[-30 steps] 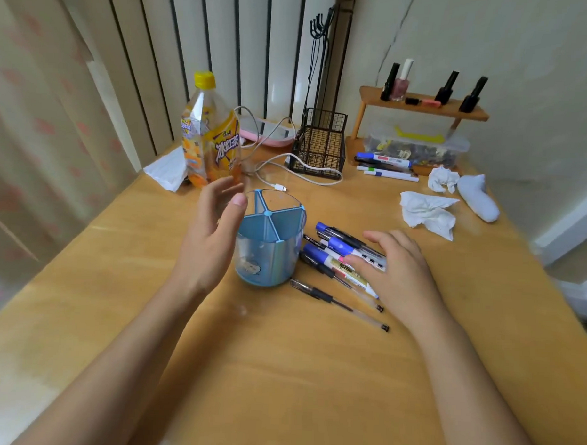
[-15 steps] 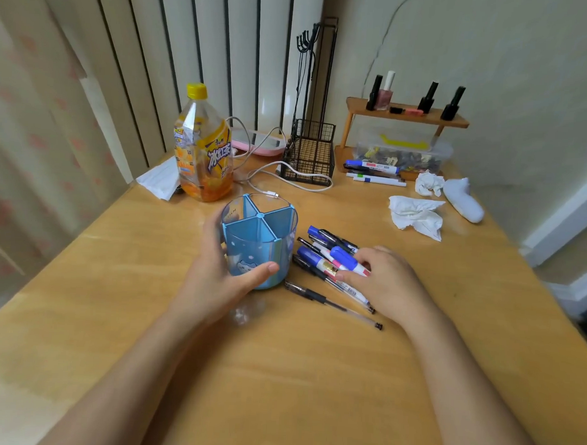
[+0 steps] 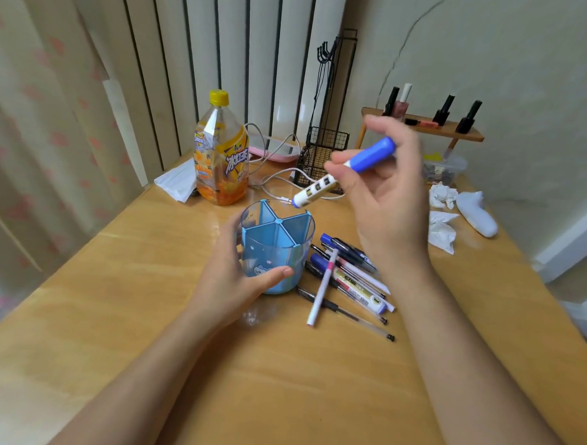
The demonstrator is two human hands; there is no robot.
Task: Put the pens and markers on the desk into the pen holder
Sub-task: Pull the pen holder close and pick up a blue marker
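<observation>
A blue translucent pen holder (image 3: 278, 245) with several compartments stands on the wooden desk (image 3: 150, 284). My left hand (image 3: 232, 276) wraps around its left side and front. Above and to the right, my right hand (image 3: 384, 195) grips a white marker with a blue cap (image 3: 343, 172). The marker is tilted, its white end just above the holder's far rim. A pile of several pens and markers (image 3: 347, 274) lies on the desk just right of the holder. A white pen with a pink band (image 3: 322, 288) rests across that pile.
An orange drink bottle (image 3: 221, 156) stands behind the holder, with a white cable (image 3: 280, 175) and a black wire basket (image 3: 321, 156) beside it. Crumpled tissues (image 3: 442, 214) and a white sock (image 3: 475, 213) lie at the right. A small wooden shelf (image 3: 422, 127) carries nail polish bottles.
My right hand has lifted a blue-capped marker off the pile and carried it up over the holder. My left hand closed around the holder and stays there. The view moved closer.
</observation>
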